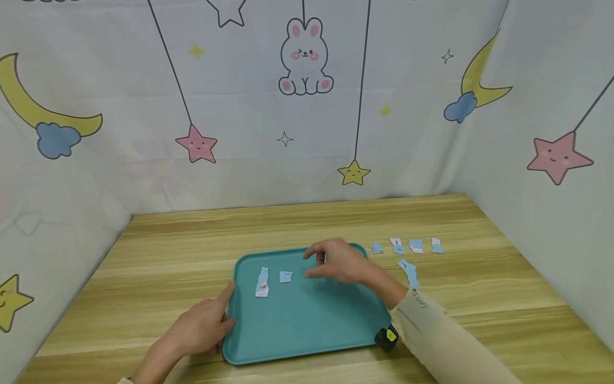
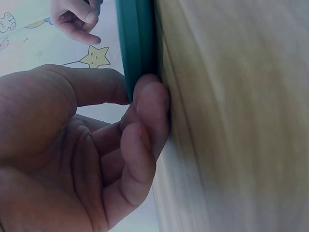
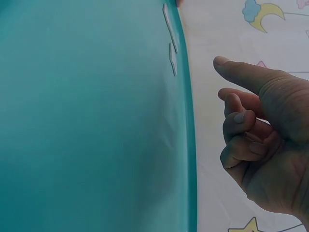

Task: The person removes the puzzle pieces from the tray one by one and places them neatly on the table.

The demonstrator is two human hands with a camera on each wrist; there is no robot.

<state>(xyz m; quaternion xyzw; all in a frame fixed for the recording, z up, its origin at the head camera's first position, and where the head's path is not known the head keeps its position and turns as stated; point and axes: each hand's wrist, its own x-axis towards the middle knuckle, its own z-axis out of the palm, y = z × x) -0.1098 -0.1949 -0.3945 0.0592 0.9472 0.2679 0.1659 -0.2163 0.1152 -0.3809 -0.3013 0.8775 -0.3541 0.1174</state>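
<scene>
My left hand (image 1: pixel 203 322) grips the left rim of a teal tray (image 1: pixel 307 320), thumb over the edge and fingers curled beneath it in the left wrist view. Above the tray's far side hovers my right hand (image 1: pixel 338 260), its thumb and index finger apart with nothing between them and the other fingers loosely bent. Left of it, a small light-blue puzzle-like piece (image 1: pixel 285 277) lies flat in the tray. Beside that is a longer blue-and-white piece (image 1: pixel 262 277), pale at its near end. Both appear edge-on as thin slivers in the right wrist view.
Right of the tray, several similar flat pieces (image 1: pixel 415 245) lie in a row on the wooden table (image 1: pixel 479 320). A longer blue piece (image 1: pixel 409 273) lies nearer, close to the right forearm. A printed white cloth (image 1: pixel 249 176) hangs behind the table and along its sides.
</scene>
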